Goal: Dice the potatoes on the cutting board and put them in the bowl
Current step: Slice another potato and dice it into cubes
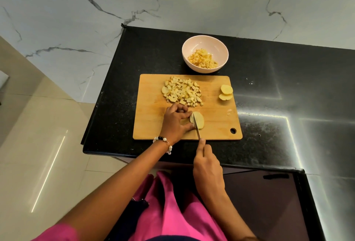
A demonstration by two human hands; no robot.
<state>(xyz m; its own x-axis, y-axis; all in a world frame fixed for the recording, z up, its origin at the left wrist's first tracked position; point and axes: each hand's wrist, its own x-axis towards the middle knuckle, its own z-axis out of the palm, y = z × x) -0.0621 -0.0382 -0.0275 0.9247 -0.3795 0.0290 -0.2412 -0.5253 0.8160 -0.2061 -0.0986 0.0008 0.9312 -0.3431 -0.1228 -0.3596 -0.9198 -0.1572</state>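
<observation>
A wooden cutting board (pixel 215 117) lies on the black counter. My left hand (pixel 176 123) holds a potato slice (pixel 199 121) down near the board's front, fingers curled on it. My right hand (pixel 207 169) grips a knife (pixel 197 128), index finger along its spine, with the blade across the slice. A heap of diced potato (pixel 182 92) sits at the back left of the board. Two more potato slices (pixel 226 92) lie at the back right. Behind the board stands a pale pink bowl (pixel 205 45) holding diced potato (pixel 202 60).
The black counter (pixel 288 87) stretches to the right, with shiny reflections on it. Its left edge (pixel 96 106) drops to a tiled floor. A marble wall rises behind. A dark cabinet front (pixel 259 202) is below the counter near my pink clothing.
</observation>
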